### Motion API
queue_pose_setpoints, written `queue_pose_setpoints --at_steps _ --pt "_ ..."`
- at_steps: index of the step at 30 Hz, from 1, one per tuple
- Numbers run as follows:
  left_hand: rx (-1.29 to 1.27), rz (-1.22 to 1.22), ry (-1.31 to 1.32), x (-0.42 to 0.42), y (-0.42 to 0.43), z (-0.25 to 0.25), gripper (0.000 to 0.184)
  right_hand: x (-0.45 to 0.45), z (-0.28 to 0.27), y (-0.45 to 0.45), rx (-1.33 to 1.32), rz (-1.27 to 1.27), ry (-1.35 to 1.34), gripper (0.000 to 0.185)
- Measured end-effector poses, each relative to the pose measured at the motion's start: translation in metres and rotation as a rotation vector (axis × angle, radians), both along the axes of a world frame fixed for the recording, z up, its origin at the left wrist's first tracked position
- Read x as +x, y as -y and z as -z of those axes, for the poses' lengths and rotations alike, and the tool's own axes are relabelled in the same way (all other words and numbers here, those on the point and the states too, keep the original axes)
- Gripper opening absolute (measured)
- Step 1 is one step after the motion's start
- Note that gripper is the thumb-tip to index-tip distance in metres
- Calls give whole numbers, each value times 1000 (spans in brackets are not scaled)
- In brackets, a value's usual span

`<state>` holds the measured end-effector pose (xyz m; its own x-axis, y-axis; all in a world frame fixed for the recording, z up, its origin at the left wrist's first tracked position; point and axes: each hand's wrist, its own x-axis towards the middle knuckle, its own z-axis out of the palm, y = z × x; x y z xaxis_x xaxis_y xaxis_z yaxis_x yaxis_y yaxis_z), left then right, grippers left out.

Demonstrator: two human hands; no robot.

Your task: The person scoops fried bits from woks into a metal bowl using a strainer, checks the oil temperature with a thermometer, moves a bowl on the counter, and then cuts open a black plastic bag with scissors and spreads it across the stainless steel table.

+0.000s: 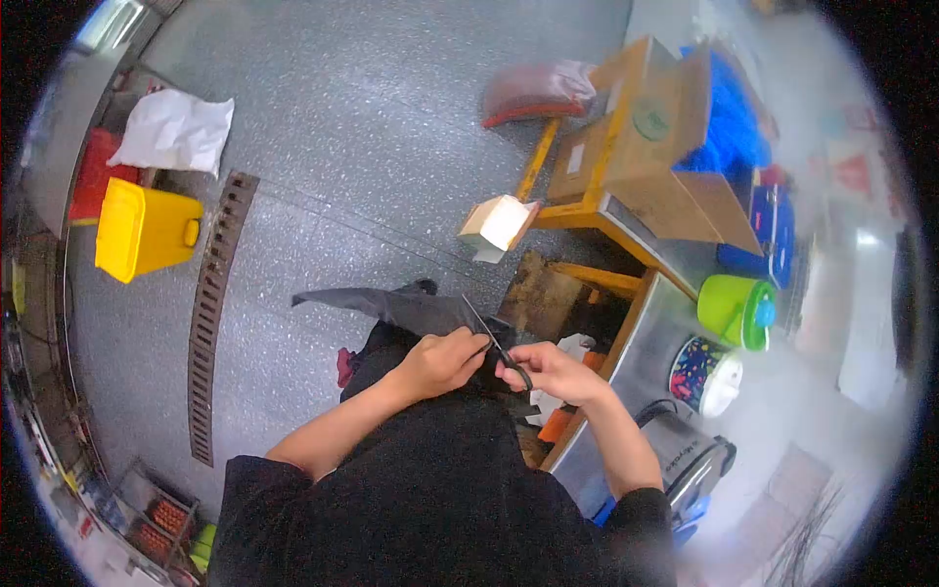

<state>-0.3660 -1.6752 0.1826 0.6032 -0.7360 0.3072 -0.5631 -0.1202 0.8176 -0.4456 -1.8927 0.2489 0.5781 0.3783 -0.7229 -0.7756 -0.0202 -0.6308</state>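
Observation:
Dark grey cloth [391, 305] stretches out to the left in front of my body, over my lap. My left hand [445, 362] is closed on the cloth near its right part, fingers bunched together. Black-handled scissors [502, 352] are in my right hand [553, 374], with fingers wrapped at the handles. The blades point up and to the left, beside the cloth and just right of my left hand. Whether the blades touch the cloth is too small to tell.
At right, a metal-topped table [611, 430] holds an open cardboard box [675, 176], a green container [734, 311], a patterned container [702, 374] and a cooker [685, 455]. A yellow bin [145, 230], white sack [176, 130] and floor grate [213, 323] are at left.

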Motion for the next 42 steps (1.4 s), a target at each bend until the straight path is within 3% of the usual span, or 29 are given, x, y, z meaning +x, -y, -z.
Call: queue_pose_setpoints --at_steps 2,5,11,16,22,25,30,34,37,38,41,42 --pt "0 -10 3 1 -6 -1 25 6 -6 -3 12 8 40 32" --pt "-78 -16 5 2 -7 -5 26 14 -7 7 148 -10 -109 28" --pt "-70 -69 46 9 -16 -16 28 27 -16 -7 87 -10 63 39" --pt "-81 -215 -56 9 -11 -17 25 -1 -22 16 150 -4 56 45" --pt "2 -33 72 -9 3 -27 26 -22 -20 25 178 -25 147 30" --pt "6 -73 130 -17 9 -35 25 -37 -7 29 168 -14 140 27" --pt "58 -79 179 -46 22 -51 24 -64 -8 47 303 40 203 33" --pt "54 -67 209 -66 41 -59 23 -79 2 49 224 11 267 31" --pt "98 -169 119 -70 45 -69 21 -101 -19 71 174 -19 217 32" --pt "149 -171 116 -75 47 -72 18 -118 -5 73 249 24 277 34" --pt "61 -298 63 -85 61 -67 17 -167 4 99 465 164 100 31" --pt "60 -304 36 -88 66 -69 17 -184 4 108 335 181 151 33"
